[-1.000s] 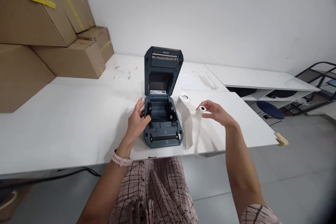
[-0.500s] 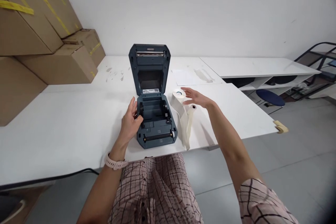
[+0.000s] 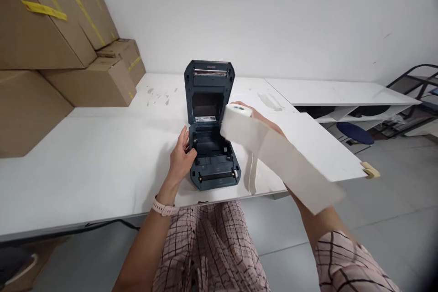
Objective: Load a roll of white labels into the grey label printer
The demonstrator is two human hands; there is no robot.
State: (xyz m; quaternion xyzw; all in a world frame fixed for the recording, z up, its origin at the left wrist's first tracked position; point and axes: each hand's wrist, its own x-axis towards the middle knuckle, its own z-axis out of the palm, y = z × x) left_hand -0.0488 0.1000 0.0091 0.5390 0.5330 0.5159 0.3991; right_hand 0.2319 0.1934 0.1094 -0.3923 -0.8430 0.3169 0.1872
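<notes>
A dark label printer (image 3: pixel 215 181) stands on the white table with its lid (image 3: pixel 209 89) raised, its inside facing me. My left hand (image 3: pixel 181 157) grips the printer's left edge, thumb over the rim and fingers along the outer side. My right hand (image 3: pixel 263 121) holds a white label roll (image 3: pixel 236 121) above the printer's right side; the roll and its paper hide most of the fingers. A long loose strip (image 3: pixel 297 169) trails from the roll down over my right forearm, its end blurred. Below it, another narrow paper strip (image 3: pixel 252 175) lies on the table beside the printer.
Cardboard boxes (image 3: pixel 41 32) with yellow tape are stacked on the table's left. A second white table (image 3: pixel 342 90) with open shelves runs along the wall at the right. A blue stool (image 3: pixel 355 132) and a black rack (image 3: pixel 410 86) stand beyond the table's right end.
My right hand has taken hold of the label roll, lifted it from the table and brought it left over the printer, its strip swinging out. My left hand stays at the printer.
</notes>
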